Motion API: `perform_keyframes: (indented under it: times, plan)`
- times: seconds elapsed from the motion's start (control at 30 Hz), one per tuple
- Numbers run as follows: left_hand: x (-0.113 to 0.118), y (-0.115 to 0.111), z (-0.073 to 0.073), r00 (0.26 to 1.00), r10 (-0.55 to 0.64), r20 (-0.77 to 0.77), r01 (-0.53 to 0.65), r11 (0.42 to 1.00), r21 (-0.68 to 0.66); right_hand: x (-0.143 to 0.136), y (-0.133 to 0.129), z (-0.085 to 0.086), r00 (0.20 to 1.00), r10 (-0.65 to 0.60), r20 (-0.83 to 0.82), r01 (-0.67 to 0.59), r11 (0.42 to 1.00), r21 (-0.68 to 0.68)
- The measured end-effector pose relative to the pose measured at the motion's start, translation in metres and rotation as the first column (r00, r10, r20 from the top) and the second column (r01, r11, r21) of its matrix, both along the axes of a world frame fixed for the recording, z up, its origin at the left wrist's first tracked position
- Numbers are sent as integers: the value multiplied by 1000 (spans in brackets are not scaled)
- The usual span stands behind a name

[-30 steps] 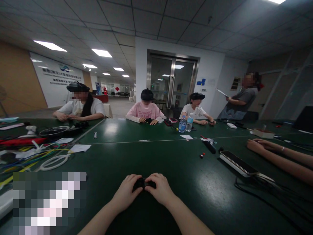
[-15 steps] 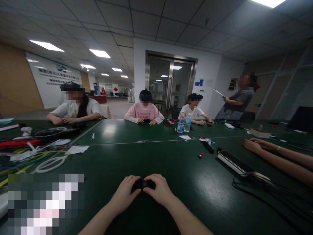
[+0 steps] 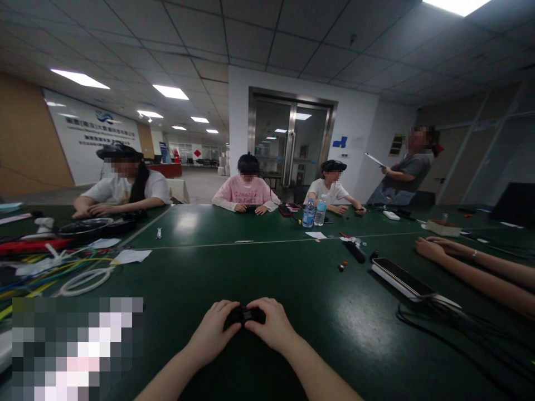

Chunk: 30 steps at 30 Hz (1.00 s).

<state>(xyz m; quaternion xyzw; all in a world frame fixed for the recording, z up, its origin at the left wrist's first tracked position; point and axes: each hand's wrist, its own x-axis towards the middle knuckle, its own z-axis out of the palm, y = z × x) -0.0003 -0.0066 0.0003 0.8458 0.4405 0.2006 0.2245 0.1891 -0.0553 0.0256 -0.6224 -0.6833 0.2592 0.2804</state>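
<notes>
A small black object (image 3: 246, 316) sits low on the near part of the green table (image 3: 200, 278), between my two hands. My left hand (image 3: 215, 327) is closed round its left end, with the thumb at the near side and the fingers over the far side. The right end is in the grip of my right hand (image 3: 272, 324), thumb and fingers bent the same way. Only its dark middle shows, so its kind cannot be made out.
Cables (image 3: 86, 281) and paper (image 3: 131, 256) lie at the left. Two water bottles (image 3: 309, 213) stand ahead. To the right are a phone-like slab (image 3: 403, 278) on a white block, black cords (image 3: 443, 328) and another person's forearms (image 3: 472, 267). More people sit opposite.
My hands and the black object stay in place. Across the table, the person at the left has leaned slightly further left.
</notes>
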Motion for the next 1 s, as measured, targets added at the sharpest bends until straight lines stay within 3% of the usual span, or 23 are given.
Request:
perform_keyframes:
  times: [0.3, 0.5, 0.67, 1.0]
  plan:
    - [0, -3, 6, 1000, 19, -11, -19, 999, -39, 0, 0, 0, 1000, -9, -2, 9, 1000, -4]
    - [-1, 2, -3, 1000, 10, 8, -10, 1000, -3, -1, 2, -2, 1000, 21, 4, -21, 998, 63]
    - [-1, 5, -7, 1000, 0, 22, 0, 1000, 6, -1, -1, 1, 1000, 11, 7, -11, 999, 40]
    - [-1, -1, 2, 1000, 14, -4, -14, 1000, -26, -1, 0, 1, 1000, 12, 28, -13, 1000, 10]
